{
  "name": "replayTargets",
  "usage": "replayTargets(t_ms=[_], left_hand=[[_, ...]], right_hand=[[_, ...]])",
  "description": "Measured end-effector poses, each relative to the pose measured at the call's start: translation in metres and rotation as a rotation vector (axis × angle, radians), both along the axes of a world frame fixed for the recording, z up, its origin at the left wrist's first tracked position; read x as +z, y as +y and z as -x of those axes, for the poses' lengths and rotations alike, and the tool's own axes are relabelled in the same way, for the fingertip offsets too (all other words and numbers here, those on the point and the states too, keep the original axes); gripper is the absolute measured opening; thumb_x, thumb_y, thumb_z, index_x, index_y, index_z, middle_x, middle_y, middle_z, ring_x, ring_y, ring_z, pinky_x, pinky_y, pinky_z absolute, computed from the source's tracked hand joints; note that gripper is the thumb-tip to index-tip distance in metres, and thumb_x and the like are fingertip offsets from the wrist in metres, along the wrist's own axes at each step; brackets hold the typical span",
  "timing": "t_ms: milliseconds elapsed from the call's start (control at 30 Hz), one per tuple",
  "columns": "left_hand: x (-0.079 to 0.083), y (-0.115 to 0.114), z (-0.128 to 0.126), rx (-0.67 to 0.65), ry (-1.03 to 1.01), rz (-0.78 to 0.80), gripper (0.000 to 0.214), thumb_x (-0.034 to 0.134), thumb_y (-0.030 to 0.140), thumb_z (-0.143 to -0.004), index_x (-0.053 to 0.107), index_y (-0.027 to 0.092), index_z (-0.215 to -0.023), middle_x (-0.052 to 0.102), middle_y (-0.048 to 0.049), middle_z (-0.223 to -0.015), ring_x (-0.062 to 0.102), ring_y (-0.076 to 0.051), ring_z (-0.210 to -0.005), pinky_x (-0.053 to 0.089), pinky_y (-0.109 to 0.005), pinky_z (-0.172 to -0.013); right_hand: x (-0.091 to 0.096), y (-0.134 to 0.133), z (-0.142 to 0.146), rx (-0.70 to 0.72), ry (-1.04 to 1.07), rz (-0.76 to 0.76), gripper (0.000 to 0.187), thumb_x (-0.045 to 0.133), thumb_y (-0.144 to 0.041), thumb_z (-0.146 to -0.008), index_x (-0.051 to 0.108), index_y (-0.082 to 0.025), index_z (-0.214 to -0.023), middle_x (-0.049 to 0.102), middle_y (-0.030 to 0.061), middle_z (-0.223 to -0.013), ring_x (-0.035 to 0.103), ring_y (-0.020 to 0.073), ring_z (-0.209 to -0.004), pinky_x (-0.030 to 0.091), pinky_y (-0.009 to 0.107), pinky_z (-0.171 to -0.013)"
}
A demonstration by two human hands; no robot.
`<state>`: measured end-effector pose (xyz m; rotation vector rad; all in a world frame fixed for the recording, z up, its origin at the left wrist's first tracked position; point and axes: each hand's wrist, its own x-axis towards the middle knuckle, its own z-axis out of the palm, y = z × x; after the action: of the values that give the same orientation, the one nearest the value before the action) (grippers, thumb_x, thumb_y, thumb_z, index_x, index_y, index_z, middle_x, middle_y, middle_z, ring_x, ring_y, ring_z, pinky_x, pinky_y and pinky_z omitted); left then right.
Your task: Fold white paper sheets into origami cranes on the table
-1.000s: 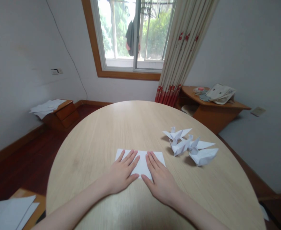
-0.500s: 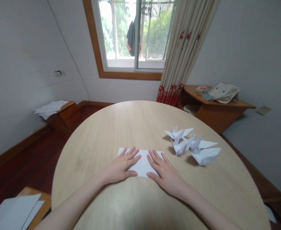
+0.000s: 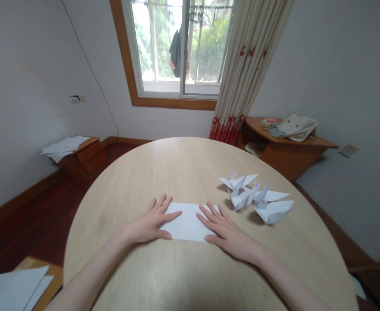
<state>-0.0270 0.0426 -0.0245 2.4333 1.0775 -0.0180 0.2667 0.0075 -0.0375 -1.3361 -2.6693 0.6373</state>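
A white rectangular piece of paper (image 3: pixel 189 222) lies flat on the round wooden table (image 3: pixel 157 172), its long sides running left to right. My left hand (image 3: pixel 153 220) rests palm down over the paper's left end, fingers spread. On the right end lies my right hand (image 3: pixel 220 229), also flat with the fingers apart. The hands hide both short edges of the paper. Just beyond my right hand stand several folded paper cranes (image 3: pixel 256 198), clustered close together with wings out.
At the lower left, white sheets (image 3: pixel 15 287) lie on a wooden surface. More papers (image 3: pixel 65 147) cover a small cabinet (image 3: pixel 86 157) by the left wall. A corner desk (image 3: pixel 306 151) at the right holds a cloth bag (image 3: pixel 296 127). Behind the table hangs a curtain (image 3: pixel 242 82).
My left hand has slid left to the paper's end, and my right hand has shifted slightly toward the right end. More of the paper's middle shows. The view has turned slightly right.
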Motion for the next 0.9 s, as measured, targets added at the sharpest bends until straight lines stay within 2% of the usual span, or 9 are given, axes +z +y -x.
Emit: replayTargets(t_ms=[300, 467, 633, 900], left_hand=[[0.003, 0.005, 0.013, 0.077, 0.102, 0.041, 0.077, 0.065, 0.054, -0.082, 0.024, 0.041, -0.146, -0.02, -0.0078, -0.154, -0.024, -0.043, -0.134, 0.0, -0.069, -0.106], [0.009, 0.005, 0.018, 0.122, 0.162, 0.066, 0.083, 0.069, 0.053, -0.079, 0.022, 0.04, -0.147, -0.02, -0.0073, -0.154, -0.024, -0.044, -0.134, 0.001, -0.068, -0.107], [0.012, 0.006, 0.02, 0.129, 0.179, 0.076, 0.087, 0.069, 0.055, -0.077, 0.021, 0.04, -0.147, -0.019, -0.0071, -0.154, -0.023, -0.044, -0.135, 0.002, -0.067, -0.107], [0.005, 0.007, 0.027, 0.096, 0.132, 0.027, 0.092, 0.072, 0.056, -0.073, 0.022, 0.039, -0.147, -0.014, -0.0097, -0.156, -0.017, -0.045, -0.137, 0.004, -0.07, -0.106]], right_hand=[[0.004, 0.0, -0.014, 0.02, 0.017, 0.058, 0.061, 0.043, -0.052, -0.095, 0.024, -0.031, -0.148, 0.009, 0.0026, -0.158, -0.006, 0.026, -0.144, 0.001, 0.054, -0.117], [0.004, 0.001, -0.021, 0.002, 0.003, 0.103, 0.063, 0.047, -0.051, -0.094, 0.021, -0.033, -0.148, 0.001, 0.0009, -0.158, -0.012, 0.0257, -0.143, 0.001, 0.053, -0.116], [0.006, 0.002, -0.022, 0.011, 0.006, 0.108, 0.063, 0.048, -0.049, -0.094, 0.023, -0.03, -0.148, 0.004, 0.0035, -0.158, -0.005, 0.0241, -0.144, 0.002, 0.05, -0.117], [-0.001, 0.004, -0.033, -0.008, 0.024, 0.102, 0.065, 0.054, -0.039, -0.093, 0.021, -0.031, -0.148, 0.004, 0.0037, -0.157, -0.005, 0.0238, -0.144, 0.003, 0.053, -0.117]])
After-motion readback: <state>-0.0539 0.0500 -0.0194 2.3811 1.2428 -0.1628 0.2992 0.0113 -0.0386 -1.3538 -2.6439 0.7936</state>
